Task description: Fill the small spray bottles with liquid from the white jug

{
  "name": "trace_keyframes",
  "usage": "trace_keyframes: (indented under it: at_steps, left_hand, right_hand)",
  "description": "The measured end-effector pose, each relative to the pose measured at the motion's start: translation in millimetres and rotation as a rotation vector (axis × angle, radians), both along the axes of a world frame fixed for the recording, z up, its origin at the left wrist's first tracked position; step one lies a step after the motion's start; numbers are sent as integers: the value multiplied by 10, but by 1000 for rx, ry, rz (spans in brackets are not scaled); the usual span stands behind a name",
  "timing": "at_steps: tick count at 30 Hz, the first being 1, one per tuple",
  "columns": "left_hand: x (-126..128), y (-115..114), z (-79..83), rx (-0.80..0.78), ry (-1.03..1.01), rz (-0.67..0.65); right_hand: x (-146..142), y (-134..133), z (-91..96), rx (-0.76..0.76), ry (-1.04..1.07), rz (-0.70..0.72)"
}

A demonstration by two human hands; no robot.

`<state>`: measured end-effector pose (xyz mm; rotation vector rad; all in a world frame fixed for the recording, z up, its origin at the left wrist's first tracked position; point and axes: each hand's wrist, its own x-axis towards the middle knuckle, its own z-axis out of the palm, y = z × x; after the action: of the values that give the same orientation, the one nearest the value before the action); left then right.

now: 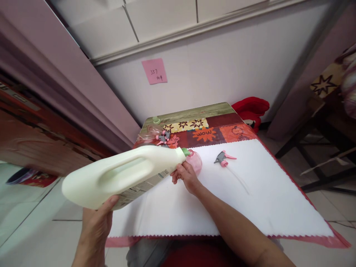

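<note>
A large pale green detergent jug (133,170) is tilted nearly on its side above the table. My left hand (100,218) grips its base from below, thumb along the lower side. Beneath the neck, my right hand (187,176) is closed with its fingers curled against the jug. The green pouring spout (185,151) meets the mouth of a translucent pink bottle (196,162), which stands partly hidden behind my right hand. Whether liquid is flowing I cannot tell. To the right lies a grey and pink trigger spray head (222,159) with a clear dip tube.
Several spray heads (164,137) and clear pink bottles (148,135) lie at the table's back left, near a green cap (156,120). A white cloth (267,200) covers the front. A red plush item (251,109) sits behind; a dark wooden stool (303,141) stands right.
</note>
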<state>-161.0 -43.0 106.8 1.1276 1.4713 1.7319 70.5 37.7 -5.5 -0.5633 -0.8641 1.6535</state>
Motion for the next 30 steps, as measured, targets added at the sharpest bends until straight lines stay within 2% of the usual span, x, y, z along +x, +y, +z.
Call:
trace_keyframes:
  at_steps: [6, 12, 15, 21, 25, 28, 30]
  left_hand:
    - [-56, 46, -135, -6, -81, 4]
    - [-205, 134, -500, 6, -208, -35]
    - [-277, 190, -686, -20, -278, -134]
    - [-400, 315, -942, -27, -321, -180]
    - [-488, 312, -1047, -32, -345, -181]
    - [-593, 289, -1077, -6, -349, -155]
    - [-683, 293, -1080, 2, -349, -151]
  right_hand:
    - [-8, -13, -9, 6, -9, 0]
    - [12, -35, 9, 74, -85, -48]
    - [42, -36, 153, 114, -156, -127]
    - [25, -41, 508, 273, -313, -151]
    - [-15, -47, 628, 391, -492, -161]
    - [-49, -23, 709, 537, -713, -243]
    - [-97, 6, 763, 614, -784, -290]
